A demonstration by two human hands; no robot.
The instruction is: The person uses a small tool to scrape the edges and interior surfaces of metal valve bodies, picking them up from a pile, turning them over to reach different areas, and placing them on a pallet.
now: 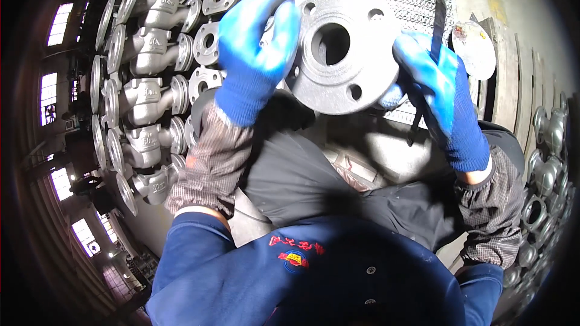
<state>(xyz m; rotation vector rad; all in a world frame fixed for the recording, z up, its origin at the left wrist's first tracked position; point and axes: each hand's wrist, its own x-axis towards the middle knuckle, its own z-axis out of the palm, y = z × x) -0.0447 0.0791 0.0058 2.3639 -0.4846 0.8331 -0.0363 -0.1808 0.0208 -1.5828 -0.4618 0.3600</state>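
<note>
Hands: left hand (257, 42), right hand (432, 78) flank raised flange (347, 63), gripping rims.

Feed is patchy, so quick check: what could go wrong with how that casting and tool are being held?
1. The grey flanged casting is held up over the lap; the left hand grips only its edge, so it could slip.
2. The right hand also holds a thin dark blade beside the flange; it might catch the glove.

My blue-gloved left hand (257, 45) covers the near-left rim of the round grey cast-metal flange (344, 51), so the body behind my grip is hidden. My blue-gloved right hand (435, 90) hides the middle of the thin dark blade (438, 21); how my fingers close there, I cannot tell.
</note>
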